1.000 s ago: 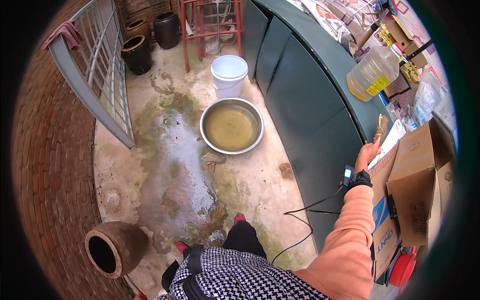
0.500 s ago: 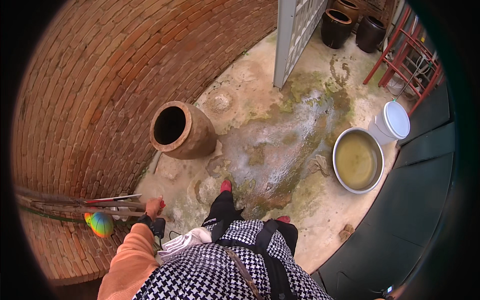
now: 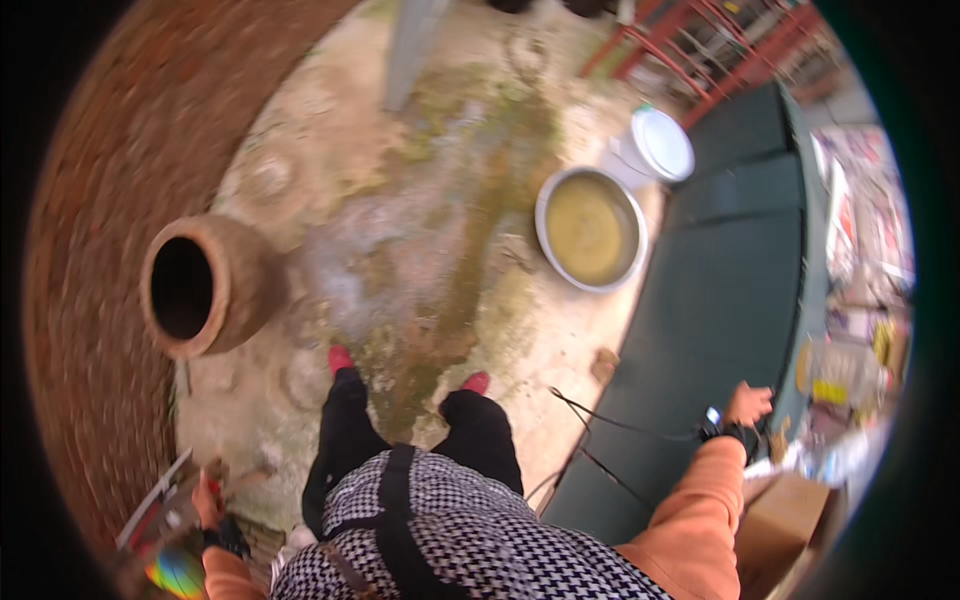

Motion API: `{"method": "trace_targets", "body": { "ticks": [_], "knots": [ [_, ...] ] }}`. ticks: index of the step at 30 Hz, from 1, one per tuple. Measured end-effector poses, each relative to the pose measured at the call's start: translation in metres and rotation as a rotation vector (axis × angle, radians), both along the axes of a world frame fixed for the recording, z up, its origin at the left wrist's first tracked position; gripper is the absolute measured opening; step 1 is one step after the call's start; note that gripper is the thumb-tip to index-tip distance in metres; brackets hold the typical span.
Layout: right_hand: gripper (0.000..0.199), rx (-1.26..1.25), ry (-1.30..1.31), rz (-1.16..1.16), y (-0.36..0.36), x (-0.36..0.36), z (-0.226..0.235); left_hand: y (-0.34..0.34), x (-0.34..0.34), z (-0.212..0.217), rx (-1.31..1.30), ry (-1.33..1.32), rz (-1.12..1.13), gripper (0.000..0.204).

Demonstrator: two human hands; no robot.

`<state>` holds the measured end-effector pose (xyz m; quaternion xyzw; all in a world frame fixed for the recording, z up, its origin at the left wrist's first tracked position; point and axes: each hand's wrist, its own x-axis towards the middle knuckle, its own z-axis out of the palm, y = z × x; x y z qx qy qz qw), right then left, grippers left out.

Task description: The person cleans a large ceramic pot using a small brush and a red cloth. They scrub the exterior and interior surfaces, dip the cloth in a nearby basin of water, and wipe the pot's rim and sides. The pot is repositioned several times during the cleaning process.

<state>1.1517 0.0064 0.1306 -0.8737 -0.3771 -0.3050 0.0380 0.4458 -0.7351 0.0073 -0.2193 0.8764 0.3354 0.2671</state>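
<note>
Tools with thin metal shafts (image 3: pixel 165 495) lean at the foot of the brick wall (image 3: pixel 95 200), low on the person's left, and the left hand (image 3: pixel 208 498) is right against them; motion blur hides whether its fingers are clenched round a shaft or only touching. A rainbow-coloured ball-like object (image 3: pixel 175 572) sits just below that hand. The right hand (image 3: pixel 748 403), at the end of an orange sleeve (image 3: pixel 700 505), rests on the upper edge of the dark green counter (image 3: pixel 730 300), fingers seemingly loose, grasping nothing that I can make out. Both hands are well apart, one to each side of the body. Near the right hand, a clear plastic jug (image 3: pixel 840 370) stands on the counter and a cardboard box (image 3: pixel 790 520) sits just below. On the wet concrete floor (image 3: pixel 420 230), a clay pot (image 3: pixel 200 285) lies by the wall, while a metal basin of murky water (image 3: pixel 590 228) and a white bucket (image 3: pixel 655 145) stand just beside the counter's front.
</note>
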Motion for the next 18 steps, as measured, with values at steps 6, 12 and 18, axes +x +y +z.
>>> {"method": "trace_targets", "body": {
  "ticks": [6, 12, 18],
  "knots": [
    [0.064, -0.006, 0.232, -0.005, -0.026, 0.014, 0.007, 0.008, -0.03, -0.034, -0.107, -0.071, -0.073, 0.049],
    [0.067, -0.208, 0.352, 0.149, 0.004, 0.009, -0.051, 0.09, -0.028, -0.025, 0.017, -0.107, -0.038, 0.034],
    [0.069, -0.468, 0.545, 0.613, 0.065, -0.131, -0.161, 0.133, -0.019, 0.003, 0.013, -0.037, -0.047, 0.039]
  ]
}}
